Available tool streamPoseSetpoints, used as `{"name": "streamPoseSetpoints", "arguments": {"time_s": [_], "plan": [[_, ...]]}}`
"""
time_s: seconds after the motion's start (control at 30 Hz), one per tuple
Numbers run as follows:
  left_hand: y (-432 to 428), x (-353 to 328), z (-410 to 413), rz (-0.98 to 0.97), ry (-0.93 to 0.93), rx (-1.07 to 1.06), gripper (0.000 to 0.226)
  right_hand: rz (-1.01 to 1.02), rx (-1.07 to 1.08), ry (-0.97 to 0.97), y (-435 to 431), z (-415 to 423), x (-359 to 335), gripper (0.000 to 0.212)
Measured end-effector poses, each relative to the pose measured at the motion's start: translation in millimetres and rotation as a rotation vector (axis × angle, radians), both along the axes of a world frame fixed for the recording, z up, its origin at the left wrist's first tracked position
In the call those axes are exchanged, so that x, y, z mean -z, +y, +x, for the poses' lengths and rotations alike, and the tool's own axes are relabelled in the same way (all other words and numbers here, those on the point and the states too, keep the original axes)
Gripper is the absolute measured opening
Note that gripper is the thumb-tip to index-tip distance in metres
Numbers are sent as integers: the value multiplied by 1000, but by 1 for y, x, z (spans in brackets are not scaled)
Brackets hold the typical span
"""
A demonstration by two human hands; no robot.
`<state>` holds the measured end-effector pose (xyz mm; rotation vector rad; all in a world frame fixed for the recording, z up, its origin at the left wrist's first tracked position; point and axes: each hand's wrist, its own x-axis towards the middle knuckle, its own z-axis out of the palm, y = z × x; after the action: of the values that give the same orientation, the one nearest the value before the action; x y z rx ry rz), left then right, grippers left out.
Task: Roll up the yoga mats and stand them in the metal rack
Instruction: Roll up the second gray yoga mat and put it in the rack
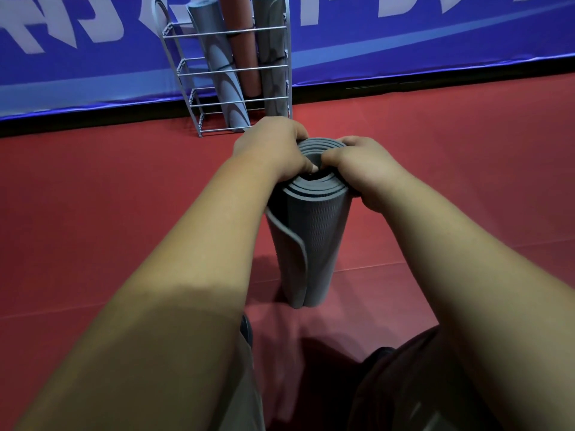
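Head view: our left hand (pixel 273 147) and right hand (pixel 364 169) curl fingers tight around the top of the upright grey mat (pixel 314 231) on the red floor (pixel 124 197); behind, the metal rack (pixel 199 73) holds seemingly three rolled mats (pixel 224 79).

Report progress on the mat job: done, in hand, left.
Done: a blue-grey mat, a reddish-brown mat and a grey mat stand in the metal rack. In hand: a fourth mat, rolled, stands on end on the red floor; left hand and right hand grip its top, its outer flap loose. Left: probably tuck that flap, then stand it in the rack's free left side.
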<state>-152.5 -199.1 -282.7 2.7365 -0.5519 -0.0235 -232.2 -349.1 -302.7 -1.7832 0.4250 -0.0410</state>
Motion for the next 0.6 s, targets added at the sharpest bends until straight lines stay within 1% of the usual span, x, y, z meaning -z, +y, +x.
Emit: {"name": "streamPoseSetpoints", "arguments": {"time_s": [0.07, 0.1, 0.2, 0.23, 0.3, 0.33, 0.43, 0.47, 0.53, 0.6], "plan": [[-1, 1, 2, -5, -18, -21, 42, -122, 31, 35, 0, -4, -5, 12], [-1, 1, 4, -9, -27, -35, 41, -168, 41, 55, 0, -5, -7, 18], [0, -1, 6, -29, -41, -72, 36, -234, 28, 134, 4, -7, -11, 52], [0, -1, 7, -41, -40, -81, 35, -234, 31, 159, 7, -7, -12, 58], [-1, -2, 7, -64, -38, -104, 34, -222, 65, 172, 11, -6, -13, 61], [-2, -2, 6, -76, -38, -121, 32, -222, 87, 168, 13, -5, -14, 65], [-5, -2, 5, -114, -30, -173, 18, -224, 148, 168, 18, 0, -12, 99], [-5, -2, 6, -122, -24, -180, 15, -239, 160, 170, 20, 1, -11, 107], [-2, -1, 8, -125, 3, -198, 15, -268, 141, 163, 22, 1, -8, 111], [3, 0, 12, -140, 62, -218, 11, -267, 66, 147, 21, -1, -5, 113]]}}
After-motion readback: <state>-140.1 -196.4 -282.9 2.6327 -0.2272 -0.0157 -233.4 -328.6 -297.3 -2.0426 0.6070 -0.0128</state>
